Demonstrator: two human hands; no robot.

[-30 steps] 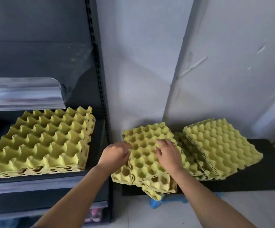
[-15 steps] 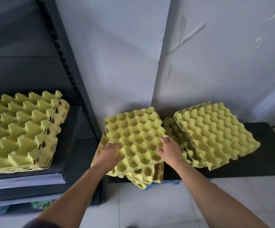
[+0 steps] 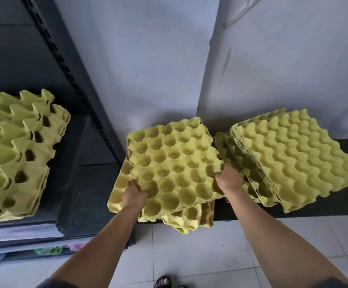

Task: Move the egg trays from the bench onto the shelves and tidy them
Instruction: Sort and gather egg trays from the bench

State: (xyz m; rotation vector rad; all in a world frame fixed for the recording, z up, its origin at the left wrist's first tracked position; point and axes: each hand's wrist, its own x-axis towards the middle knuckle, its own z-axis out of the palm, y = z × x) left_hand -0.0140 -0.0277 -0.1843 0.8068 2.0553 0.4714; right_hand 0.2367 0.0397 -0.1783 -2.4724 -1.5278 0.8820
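Tray (image 3: 173,165) held at both sides, left hand (image 3: 134,195) fingers clamped on its left edge, right hand (image 3: 229,179) fingers clamped on its right edge, more trays (image 3: 189,217) beneath the fingers, stack (image 3: 293,159) just right of them.

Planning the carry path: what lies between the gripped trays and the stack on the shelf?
Head view: between gripped trays and shelf stack, only a slotted upright and bare shelf board.

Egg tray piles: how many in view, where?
3: shelf pile on the left shelf; middle pile at the left end of the bench, gripped by left hand and right hand; right pile beside it. Trays per pile hidden.
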